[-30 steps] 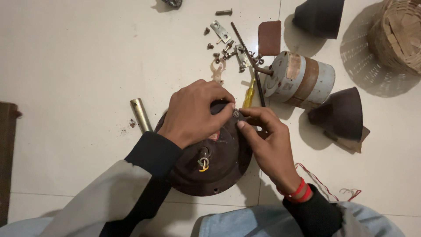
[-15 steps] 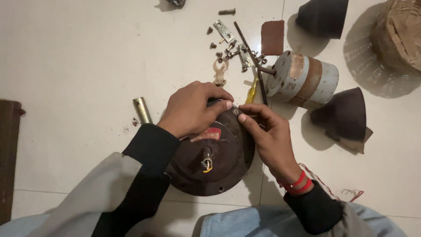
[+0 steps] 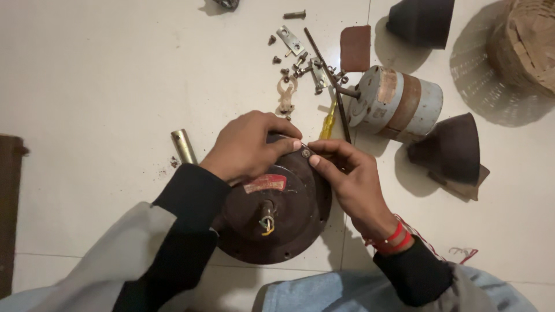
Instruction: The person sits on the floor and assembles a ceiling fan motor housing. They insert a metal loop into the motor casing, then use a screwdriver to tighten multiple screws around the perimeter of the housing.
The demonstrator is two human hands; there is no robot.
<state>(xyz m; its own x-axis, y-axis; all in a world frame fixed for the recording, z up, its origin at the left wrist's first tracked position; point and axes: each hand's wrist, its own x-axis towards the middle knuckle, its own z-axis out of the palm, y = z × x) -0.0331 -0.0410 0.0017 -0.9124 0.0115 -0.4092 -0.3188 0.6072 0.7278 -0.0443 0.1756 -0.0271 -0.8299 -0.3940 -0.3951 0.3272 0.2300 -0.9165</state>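
Both hands have slid up the round brown motor housing (image 3: 272, 208) on the floor; left hand (image 3: 248, 147) steadies its rim, right hand (image 3: 347, 179) pinches a small screw (image 3: 305, 152) — keep it square, housing braced.

A makeshift repair spot on the pale tiled floor (image 3: 104, 75) of what looks like a home rather than a fitted workshop: the work is laid straight on the tiles, grout lines showing. A dark round motor housing (image 3: 277, 214) lies near, with a cylindrical motor core (image 3: 399, 104) to the far right. Loose screws and small metal brackets (image 3: 300, 60) are scattered at the far side, beside a yellow-handled screwdriver (image 3: 328, 122). Dark cone-shaped covers (image 3: 451, 147) and a woven basket (image 3: 529, 40) sit at the far right.
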